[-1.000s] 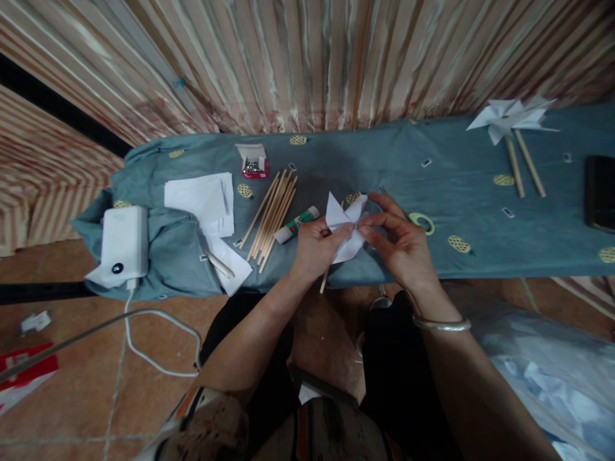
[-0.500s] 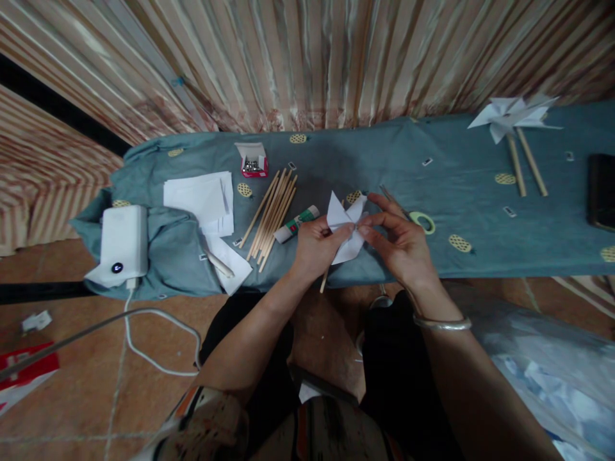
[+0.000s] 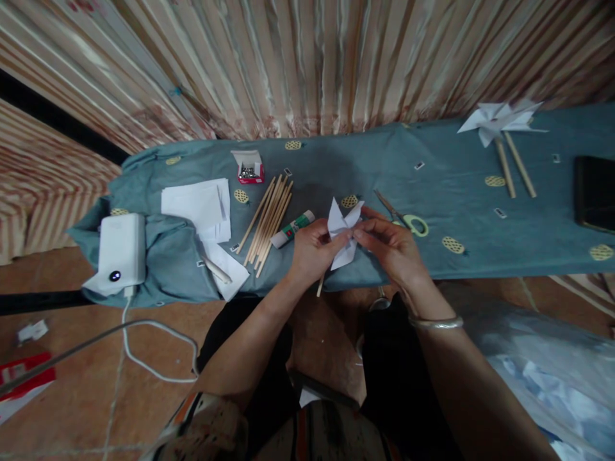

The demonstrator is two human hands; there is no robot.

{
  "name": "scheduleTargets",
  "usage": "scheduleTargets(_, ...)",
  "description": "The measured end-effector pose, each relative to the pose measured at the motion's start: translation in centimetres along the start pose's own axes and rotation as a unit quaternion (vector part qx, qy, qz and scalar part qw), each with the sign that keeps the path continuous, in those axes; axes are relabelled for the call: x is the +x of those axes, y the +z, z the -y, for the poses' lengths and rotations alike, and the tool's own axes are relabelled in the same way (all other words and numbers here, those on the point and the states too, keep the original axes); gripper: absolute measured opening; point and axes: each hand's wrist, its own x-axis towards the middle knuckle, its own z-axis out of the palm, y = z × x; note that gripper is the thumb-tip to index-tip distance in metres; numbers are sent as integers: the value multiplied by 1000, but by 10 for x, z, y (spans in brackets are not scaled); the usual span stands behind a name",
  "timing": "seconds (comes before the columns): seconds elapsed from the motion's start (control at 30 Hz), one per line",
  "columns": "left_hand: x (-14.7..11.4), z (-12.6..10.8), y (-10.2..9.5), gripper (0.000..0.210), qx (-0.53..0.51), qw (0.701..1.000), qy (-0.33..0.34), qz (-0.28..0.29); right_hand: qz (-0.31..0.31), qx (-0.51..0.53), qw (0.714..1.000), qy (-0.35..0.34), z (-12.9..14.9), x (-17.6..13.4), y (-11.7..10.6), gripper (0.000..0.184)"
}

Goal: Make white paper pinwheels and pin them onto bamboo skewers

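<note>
Blue-grey cloth [image 3: 480, 205], both hands [image 3: 311, 251] pinching a paper pinwheel [image 3: 343, 256], stick [image 3: 320, 285] mostly hidden, dark object [image 3: 596, 193] cut off at right.

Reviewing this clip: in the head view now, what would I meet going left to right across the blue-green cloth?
White device, paper sheets, wooden sticks, glue stick, held paper pinwheel, scissors, pinwheels on sticks, black object.
</note>
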Motion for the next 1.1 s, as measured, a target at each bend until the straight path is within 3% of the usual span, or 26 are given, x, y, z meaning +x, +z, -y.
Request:
scheduleTargets(0.3,3,-9,-3,22,-19,999,-34,-1,-1,92,995,41,7,-4,14,19)
scheduleTargets(0.43,4,-13,-4,23,-43,998,-47,-6,-55,121,991,35,4,-2,18,24)
scheduleTargets(0.53,5,-16,-4,23,-49,997,-63,-6,-88,138,986,45,4,0,20,37)
scheduleTargets(0.6,5,-17,-3,23,-47,996,-71,-5,-75,151,984,52,7,0,20,46)
scheduleTargets(0.77,5,-18,-3,21,-51,994,-92,-6,-12,185,978,92,14,0,20,35)
scheduleTargets(1.1,4,-12,-8,20,-18,998,-65,6,-37,169,981,87,15,2,23,33)
